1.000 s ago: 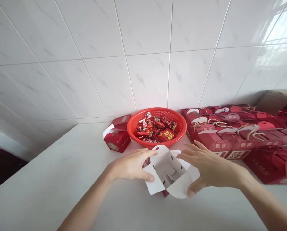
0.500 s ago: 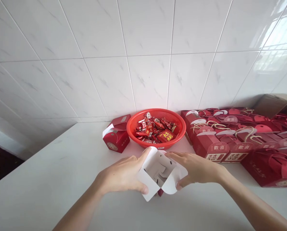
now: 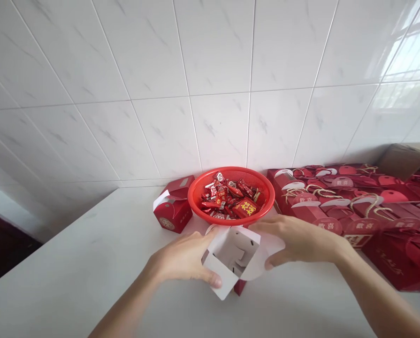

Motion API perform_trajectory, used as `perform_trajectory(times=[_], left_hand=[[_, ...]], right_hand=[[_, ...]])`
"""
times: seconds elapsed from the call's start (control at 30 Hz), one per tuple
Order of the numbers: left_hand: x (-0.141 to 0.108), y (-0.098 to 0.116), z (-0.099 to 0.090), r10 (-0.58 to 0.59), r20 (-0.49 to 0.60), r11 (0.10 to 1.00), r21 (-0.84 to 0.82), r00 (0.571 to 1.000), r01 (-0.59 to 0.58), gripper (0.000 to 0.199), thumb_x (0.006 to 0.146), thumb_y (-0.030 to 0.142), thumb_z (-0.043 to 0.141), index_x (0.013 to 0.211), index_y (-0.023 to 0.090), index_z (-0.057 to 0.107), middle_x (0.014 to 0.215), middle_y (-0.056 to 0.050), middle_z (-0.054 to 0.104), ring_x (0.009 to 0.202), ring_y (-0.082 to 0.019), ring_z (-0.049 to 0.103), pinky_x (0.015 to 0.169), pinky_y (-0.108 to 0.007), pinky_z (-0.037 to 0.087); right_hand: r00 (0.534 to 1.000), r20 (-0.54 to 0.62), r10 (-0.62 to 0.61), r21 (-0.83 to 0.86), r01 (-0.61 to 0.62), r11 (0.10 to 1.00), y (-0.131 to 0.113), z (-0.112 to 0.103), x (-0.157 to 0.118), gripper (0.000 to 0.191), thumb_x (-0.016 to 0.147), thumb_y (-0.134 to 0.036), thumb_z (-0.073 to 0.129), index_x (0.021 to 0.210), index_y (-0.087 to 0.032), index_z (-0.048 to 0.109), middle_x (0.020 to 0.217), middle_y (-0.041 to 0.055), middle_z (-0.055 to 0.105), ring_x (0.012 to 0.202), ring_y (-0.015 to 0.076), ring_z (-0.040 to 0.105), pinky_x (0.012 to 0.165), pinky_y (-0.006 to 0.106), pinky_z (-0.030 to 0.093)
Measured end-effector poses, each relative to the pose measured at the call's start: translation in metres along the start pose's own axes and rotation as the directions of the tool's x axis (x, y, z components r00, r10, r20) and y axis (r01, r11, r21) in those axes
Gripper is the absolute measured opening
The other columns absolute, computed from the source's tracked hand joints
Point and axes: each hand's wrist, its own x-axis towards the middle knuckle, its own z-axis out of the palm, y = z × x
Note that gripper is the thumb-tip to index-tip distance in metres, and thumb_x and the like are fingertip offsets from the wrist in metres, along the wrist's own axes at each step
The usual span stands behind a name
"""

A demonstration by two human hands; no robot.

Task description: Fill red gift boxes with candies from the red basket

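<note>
A small gift box [image 3: 240, 254], white inside and red outside, stands with its top open and its flaps spread, below the plastic basket. Slots show in its inner walls; no sweets can be seen inside. My left hand [image 3: 185, 263] grips its left side, thumb on the front flap and fingers behind. My right hand [image 3: 294, 241] curves round the right flap, with the thumb at the flap's edge and the fingertips behind it. Just beyond the hands is the red plastic basket [image 3: 193, 199], holding wrapped sweets [image 3: 231, 199] and a red packet with yellow characters [image 3: 247, 207].
Left of the basket stands another red gift box [image 3: 174, 211] with a white flap raised. Rows of red gift boxes [image 3: 336, 211] with rope handles fill the right side. A cardboard box [image 3: 396, 159] sits behind them. The white tiled wall [image 3: 218, 131] bounds the white table [image 3: 90, 263].
My right hand has moved slightly to the right, bending the right flap outward. The box opening now shows wider. The whole view has shifted a little as the head moved.
</note>
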Motion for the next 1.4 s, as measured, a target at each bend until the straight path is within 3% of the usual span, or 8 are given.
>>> perform_trajectory(times=[0.2, 0.4, 0.6, 0.8, 0.9, 1.0, 1.2, 1.4], left_hand=[[0.001, -0.003, -0.038, 0.015, -0.009, 0.999, -0.05, 1.0, -0.015, 0.07, 0.084, 0.063, 0.062, 0.145, 0.03, 0.054, 0.081, 0.0, 0.07, 0.083, -0.023, 0.066, 0.07, -0.027, 0.047], [0.086, -0.011, -0.061, 0.136, -0.088, 0.989, -0.05, 0.987, -0.141, 0.047, 0.089, 0.043, 0.056, 0.129, 0.02, 0.066, 0.119, -0.008, 0.073, 0.109, -0.023, 0.068, 0.091, -0.028, 0.05], [0.168, -0.012, -0.054, 0.07, 0.211, 0.976, 0.189, 0.975, -0.111, 0.088, 0.058, 0.04, 0.085, 0.14, 0.026, 0.057, 0.151, -0.01, 0.053, 0.135, -0.035, 0.052, 0.11, -0.041, 0.042], [0.195, -0.01, -0.048, 0.05, 0.211, 0.984, 0.157, 0.976, -0.084, 0.085, 0.043, 0.035, 0.089, 0.125, 0.024, 0.068, 0.129, -0.012, 0.069, 0.116, -0.04, 0.064, 0.095, -0.044, 0.052], [0.198, -0.012, -0.045, 0.084, 0.207, 0.987, 0.115, 0.975, -0.11, 0.076, 0.047, 0.03, 0.086, 0.121, 0.026, 0.069, 0.125, -0.007, 0.071, 0.117, -0.036, 0.064, 0.094, -0.038, 0.052], [0.199, -0.013, -0.041, 0.098, 0.189, 0.991, 0.076, 0.977, -0.114, 0.067, 0.049, 0.027, 0.083, 0.114, 0.025, 0.071, 0.114, -0.005, 0.074, 0.107, -0.033, 0.068, 0.087, -0.036, 0.054], [0.204, -0.018, -0.039, 0.118, 0.055, 0.993, -0.003, 0.991, -0.118, 0.039, 0.048, 0.02, 0.08, 0.086, 0.02, 0.072, 0.089, -0.004, 0.075, 0.086, -0.029, 0.07, 0.069, -0.032, 0.053], [0.204, -0.028, -0.045, 0.11, -0.191, 0.984, -0.119, 0.975, -0.135, 0.005, 0.057, 0.016, 0.067, 0.059, 0.019, 0.065, 0.055, 0.002, 0.059, 0.063, -0.02, 0.061, 0.059, -0.029, 0.046]], right_hand=[[0.938, -0.344, 0.031, 0.217, 0.047, 0.975, 0.028, -0.028, 0.031, 0.037, 0.087, -0.049, 0.066, 0.107, -0.019, 0.076, 0.102, 0.0081, 0.078, 0.092, 0.0252, 0.072, 0.082, 0.034, 0.056], [0.762, -0.574, 0.301, 0.309, -0.138, 0.941, 0.081, -0.014, 0.104, 0.017, 0.087, -0.025, 0.058, 0.087, -0.017, 0.073, 0.087, 0.0048, 0.076, 0.081, 0.0203, 0.07, 0.076, 0.03, 0.053], [0.844, -0.432, 0.319, 0.248, -0.229, 0.941, 0.097, 0.004, 0.127, 0.015, 0.082, -0.03, 0.066, 0.09, -0.018, 0.073, 0.089, 0.006, 0.076, 0.083, 0.022, 0.071, 0.071, 0.029, 0.052], [0.955, -0.129, 0.267, 0.121, -0.252, 0.96, 0.092, 0.003, 0.124, 0.063, 0.045, -0.04, 0.093, 0.104, -0.026, 0.076, 0.104, 0.0031, 0.077, 0.096, 0.0292, 0.07, 0.078, 0.034, 0.054], [0.953, -0.057, 0.298, 0.048, -0.296, 0.954, 0.093, 0.004, 0.127, 0.06, 0.048, -0.034, 0.091, 0.105, -0.026, 0.077, 0.105, 0.0037, 0.076, 0.095, 0.0294, 0.07, 0.074, 0.033, 0.053], [0.941, -0.136, 0.31, 0.033, -0.309, 0.951, 0.094, 0.005, 0.13, 0.045, 0.052, -0.024, 0.089, 0.095, -0.026, 0.077, 0.099, 0.0041, 0.076, 0.096, 0.0298, 0.069, 0.075, 0.033, 0.05], [0.857, -0.374, 0.354, 0.136, -0.328, 0.935, 0.098, 0.004, 0.128, 0.036, 0.056, -0.019, 0.083, 0.09, -0.024, 0.072, 0.09, 0.0035, 0.073, 0.088, 0.0261, 0.066, 0.069, 0.03, 0.044], [0.678, -0.593, 0.434, 0.384, -0.236, 0.893, 0.109, 0.006, 0.13, 0.025, 0.066, -0.031, 0.075, 0.085, -0.021, 0.064, 0.085, 0.0012, 0.07, 0.08, 0.0199, 0.064, 0.069, 0.029, 0.047]])
